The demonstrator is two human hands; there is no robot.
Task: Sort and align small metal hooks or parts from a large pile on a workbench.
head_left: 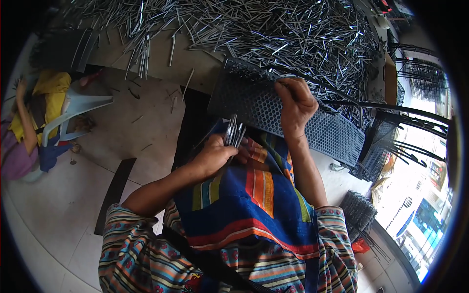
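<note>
Thin silvery metal rods (235, 132) stand upright as a bundle in my left hand (215, 155), fingers wrapped round them just above my lap. My right hand (299, 105) is raised over a dark perforated metal rack (259, 105), thumb and fingertips pinched together. Whatever sits in that pinch is too small or hidden to make out. Slanting across in front of me, the rack is full of rows of round holes. Dark short pieces (244, 71) fill some holes along its far left end; the right part shows bare holes.
A large heap of loose metal rods (273, 29) covers the table beyond the rack. Long black bars (391, 108) stick out at right. A striped blue cloth (254, 195) covers my lap. At left, another person (29, 122) is beside a pale plastic chair (83, 102).
</note>
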